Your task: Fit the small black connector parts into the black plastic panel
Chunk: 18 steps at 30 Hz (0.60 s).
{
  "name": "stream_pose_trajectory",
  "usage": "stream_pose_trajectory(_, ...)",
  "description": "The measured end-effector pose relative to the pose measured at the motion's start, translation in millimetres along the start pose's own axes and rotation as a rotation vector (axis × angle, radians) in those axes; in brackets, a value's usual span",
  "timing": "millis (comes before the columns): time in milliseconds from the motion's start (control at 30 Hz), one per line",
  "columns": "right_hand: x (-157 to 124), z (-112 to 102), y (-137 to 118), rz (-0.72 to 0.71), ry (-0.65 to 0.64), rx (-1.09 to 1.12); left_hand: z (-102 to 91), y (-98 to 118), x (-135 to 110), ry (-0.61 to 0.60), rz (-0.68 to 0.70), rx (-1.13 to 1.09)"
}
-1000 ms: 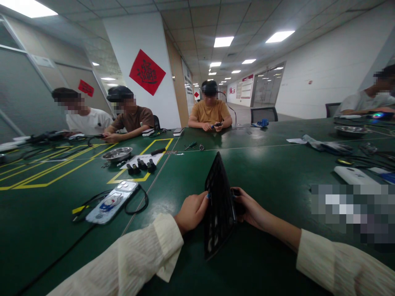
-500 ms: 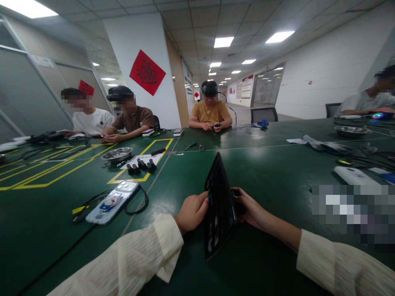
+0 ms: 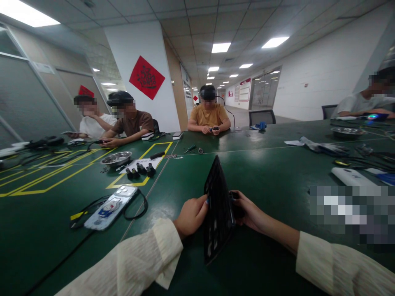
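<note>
A thin, flat black panel (image 3: 216,222) with rows of pale patches on its left face stands on edge between my hands, tilted and seen nearly side-on. At its left face my left hand (image 3: 191,216) is closed, thumb on top, its other fingertips hidden by the panel. On the opposite side, my right hand (image 3: 249,211) curls round a dark part against the panel; whether that part belongs to the panel I cannot tell. Left of my left hand lies a phone (image 3: 108,209) in a decorated case, with a black cable (image 3: 140,211) beside it.
On the green table (image 3: 179,176) stand several black cylindrical parts (image 3: 142,169) and a metal bowl (image 3: 117,158). A screwdriver (image 3: 190,148) lies farther off. To the right are a white case (image 3: 352,176) and plastic bags (image 3: 324,146). Several people sit around the table.
The view has tipped up slightly, so the table items appear a little lower. My hands keep their hold on the panel. A person at far left has raised a hand to the face.
</note>
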State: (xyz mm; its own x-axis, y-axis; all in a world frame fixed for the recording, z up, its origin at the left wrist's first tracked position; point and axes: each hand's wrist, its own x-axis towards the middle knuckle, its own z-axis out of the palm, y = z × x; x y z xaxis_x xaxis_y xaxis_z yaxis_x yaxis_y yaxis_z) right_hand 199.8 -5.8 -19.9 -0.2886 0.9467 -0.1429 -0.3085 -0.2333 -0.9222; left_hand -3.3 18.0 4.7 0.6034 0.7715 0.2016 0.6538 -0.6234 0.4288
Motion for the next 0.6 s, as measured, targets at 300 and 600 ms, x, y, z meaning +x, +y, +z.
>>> stream_pose_trajectory(300, -2.5, 2.8, -3.0, 0.0, -0.005, 0.001, 1.7, -1.2, 0.2, 0.008, -0.025, -0.035)
stream_pose_trajectory(600, -1.5, 2.9, -2.5, -0.003, 0.012, 0.013, 1.5, -0.4, 0.8, -0.003, -0.012, -0.005)
